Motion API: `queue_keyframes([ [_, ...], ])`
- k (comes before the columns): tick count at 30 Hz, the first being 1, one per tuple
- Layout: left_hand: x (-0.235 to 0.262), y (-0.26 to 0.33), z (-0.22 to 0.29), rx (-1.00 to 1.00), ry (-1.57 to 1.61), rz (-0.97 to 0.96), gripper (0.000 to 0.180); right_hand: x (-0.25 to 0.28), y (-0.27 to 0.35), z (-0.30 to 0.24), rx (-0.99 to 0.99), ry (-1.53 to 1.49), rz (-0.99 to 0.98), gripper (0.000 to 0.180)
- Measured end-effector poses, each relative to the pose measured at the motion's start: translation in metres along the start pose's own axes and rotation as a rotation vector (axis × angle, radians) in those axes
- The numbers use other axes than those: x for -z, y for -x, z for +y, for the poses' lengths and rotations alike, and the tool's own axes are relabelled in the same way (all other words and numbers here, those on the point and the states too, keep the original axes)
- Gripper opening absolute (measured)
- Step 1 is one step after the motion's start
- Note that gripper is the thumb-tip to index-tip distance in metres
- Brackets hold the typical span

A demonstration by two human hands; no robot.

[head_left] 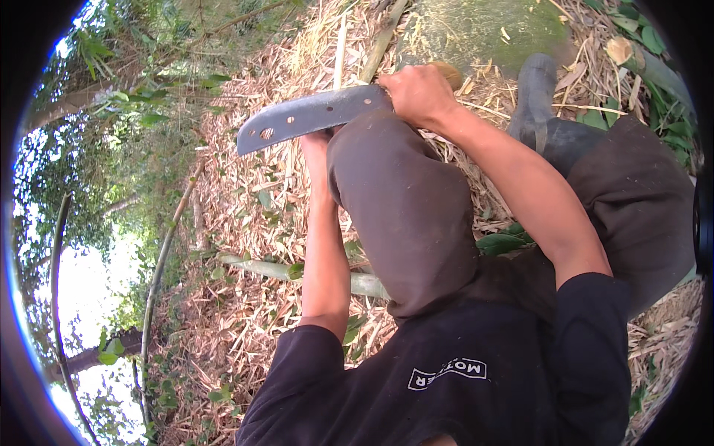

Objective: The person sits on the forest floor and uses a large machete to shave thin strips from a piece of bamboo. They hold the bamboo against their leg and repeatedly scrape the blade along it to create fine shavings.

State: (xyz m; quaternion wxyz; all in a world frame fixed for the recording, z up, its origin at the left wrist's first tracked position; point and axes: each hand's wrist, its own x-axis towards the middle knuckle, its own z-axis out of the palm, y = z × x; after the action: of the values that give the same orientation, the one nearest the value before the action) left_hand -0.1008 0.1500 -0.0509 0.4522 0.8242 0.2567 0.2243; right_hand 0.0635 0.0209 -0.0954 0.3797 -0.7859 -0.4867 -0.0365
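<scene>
My right hand (420,94) is closed round the wooden handle of a machete (316,115), whose handle end shows past my fist. Its broad, dark blade points left, above my bent knee, and has several holes in it. Under the blade and beside the knee is my left hand (315,146); only its wrist side shows, and the blade hides its fingers. A thin pale strip (341,52), apparently of split bamboo, rises from behind the blade. Close by on its right is a greenish stick (384,41). Whether my left hand touches either, I cannot tell.
Dry leaves and shavings (245,201) cover the ground. A mossy, flat slab (487,33) lies ahead. A cut pole (654,68) is at the upper right, and another pole (275,268) runs beneath my left forearm. Thin stems (165,253) and foliage stand at the left.
</scene>
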Motion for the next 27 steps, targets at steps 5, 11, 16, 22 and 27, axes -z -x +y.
queue_keyframes([
  [5,0.011,0.037,-0.006,-0.05,-0.107,-0.039,0.045,-0.004,0.008,0.012,-0.004,-0.003,0.054,0.024],
  [11,0.007,0.023,0.006,0.027,-0.157,-0.039,0.036,-0.005,0.005,0.009,0.018,-0.016,0.012,0.024],
  [16,0.001,-0.004,-0.004,0.05,0.071,0.01,0.021,-0.002,0.002,0.004,0.002,-0.019,-0.005,0.023],
  [22,0.008,0.001,-0.003,0.048,0.064,0.025,0.016,-0.005,0.0,0.012,0.03,-0.026,0.025,0.025],
  [27,0.02,0.02,-0.003,0.056,-0.247,-0.062,0.023,-0.009,0.003,0.009,-0.012,-0.031,0.061,0.023],
])
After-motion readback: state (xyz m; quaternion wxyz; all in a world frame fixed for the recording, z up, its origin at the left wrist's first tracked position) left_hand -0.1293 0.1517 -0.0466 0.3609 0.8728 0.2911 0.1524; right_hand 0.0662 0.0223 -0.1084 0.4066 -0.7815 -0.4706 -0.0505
